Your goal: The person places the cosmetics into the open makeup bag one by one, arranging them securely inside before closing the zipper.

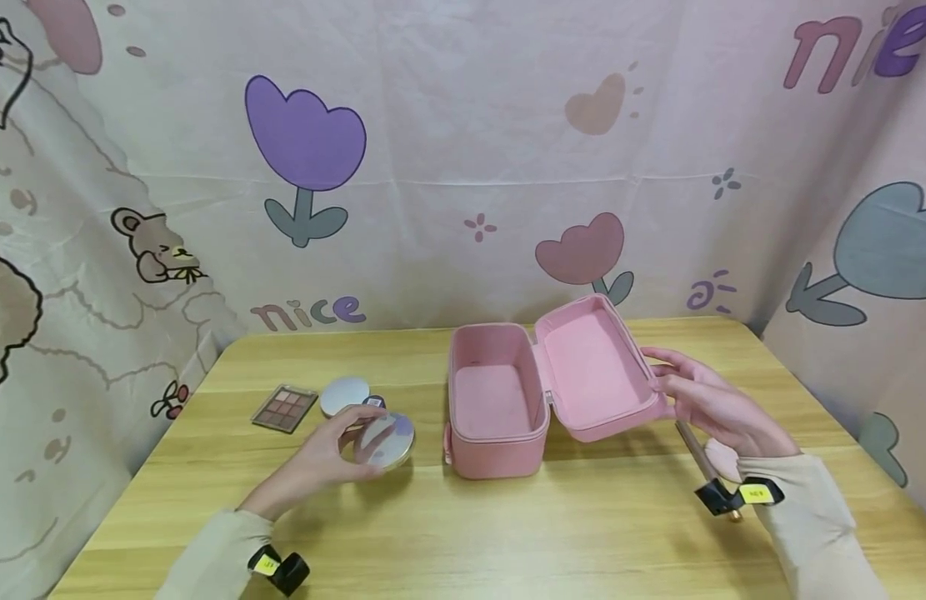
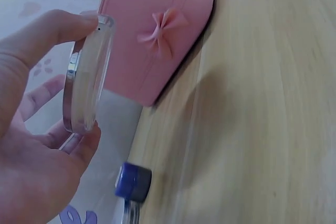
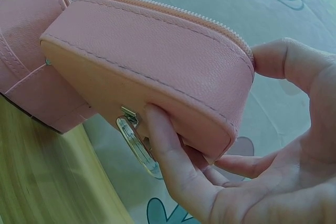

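Observation:
A pink zippered cosmetic case (image 1: 500,458) stands in the middle of the wooden table, its inside bare. Its hinged lid (image 1: 598,367) leans out to the right. My right hand (image 1: 721,408) grips that lid by its far right edge; the right wrist view shows fingers on the zipper rim (image 3: 173,11) and on the outer face beside a metal-and-clear handle (image 3: 137,142). To the left of the case, my left hand (image 1: 320,458) holds a round compact (image 1: 387,442) above the table, pinched at its rim. The left wrist view shows the compact (image 2: 89,77) edge-on, near the bow-trimmed side.
Left of the case lie an eyeshadow palette (image 1: 285,408), a round white item (image 1: 345,394) and a small blue-topped container (image 2: 134,182). Under the right forearm are a slim brown stick (image 1: 695,450) and a pale pink pad (image 1: 723,458). A printed cloth (image 1: 447,125) hangs behind the table.

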The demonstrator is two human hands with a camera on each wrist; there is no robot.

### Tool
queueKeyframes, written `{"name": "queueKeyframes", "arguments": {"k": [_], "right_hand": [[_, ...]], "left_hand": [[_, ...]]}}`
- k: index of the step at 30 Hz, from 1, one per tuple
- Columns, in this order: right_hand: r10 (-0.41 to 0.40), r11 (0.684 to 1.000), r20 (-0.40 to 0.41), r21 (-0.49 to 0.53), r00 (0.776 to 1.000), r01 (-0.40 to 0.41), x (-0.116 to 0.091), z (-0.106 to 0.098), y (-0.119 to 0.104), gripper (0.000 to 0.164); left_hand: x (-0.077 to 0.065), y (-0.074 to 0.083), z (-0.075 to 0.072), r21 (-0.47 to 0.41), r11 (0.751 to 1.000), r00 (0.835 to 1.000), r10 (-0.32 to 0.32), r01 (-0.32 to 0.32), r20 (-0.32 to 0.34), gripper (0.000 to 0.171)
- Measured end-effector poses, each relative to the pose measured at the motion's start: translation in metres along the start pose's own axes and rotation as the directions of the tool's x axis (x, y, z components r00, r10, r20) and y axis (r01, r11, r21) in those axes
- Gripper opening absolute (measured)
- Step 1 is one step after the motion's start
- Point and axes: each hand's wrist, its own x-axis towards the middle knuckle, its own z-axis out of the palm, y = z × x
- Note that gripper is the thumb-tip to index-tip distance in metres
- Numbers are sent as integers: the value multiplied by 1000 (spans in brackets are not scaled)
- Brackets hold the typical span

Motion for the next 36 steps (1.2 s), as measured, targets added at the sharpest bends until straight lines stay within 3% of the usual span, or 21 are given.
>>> {"name": "queueKeyframes", "arguments": {"k": [5, 16, 27, 36], "right_hand": [[-26, 999, 30, 27, 999, 26, 0, 0, 1, 48], [-22, 999, 17, 26, 1000, 22, 1, 2, 3, 40], [-8, 1000, -16, 22, 1000, 8, 0, 1, 2, 42], [13, 1000, -30, -2, 999, -13, -1, 0, 0, 51]], "left_hand": [[5, 9, 5, -11, 1000, 1000, -8, 8, 19, 73], [12, 17, 9, 20, 997, 994, 76, -78, 76, 72], [25, 33, 14, 11, 999, 995, 30, -32, 90, 73], [36, 46, 17, -32, 999, 992, 39, -35, 121, 70]]}}
